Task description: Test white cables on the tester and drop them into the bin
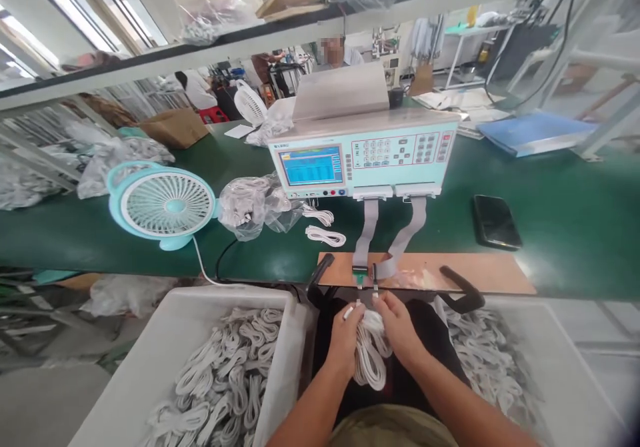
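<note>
Coiled white cables [371, 360] hang bundled between my two hands, just in front of the table edge. My left hand [346, 333] is closed around the bundle's left side, with a cable plug at its fingertips. With thumb and fingers pinched, my right hand [397, 323] holds a white cable plug at the bundle's upper right. Right above the fingertips are two test connectors, a green one [360, 277] and a dark one [376, 280]. Grey ribbon cables [367, 233] run from them to the teal tester [360, 157]. Whether the plugs touch the connectors I cannot tell.
White bins [287, 340] of coiled cables stand left and right of my lap. Black clamps [463, 290] hold a copper-coloured board [425, 271] at the table edge. A phone [497, 221], a teal fan [167, 203], bagged cables [245, 203] and loose coils [325, 235] lie on the green table.
</note>
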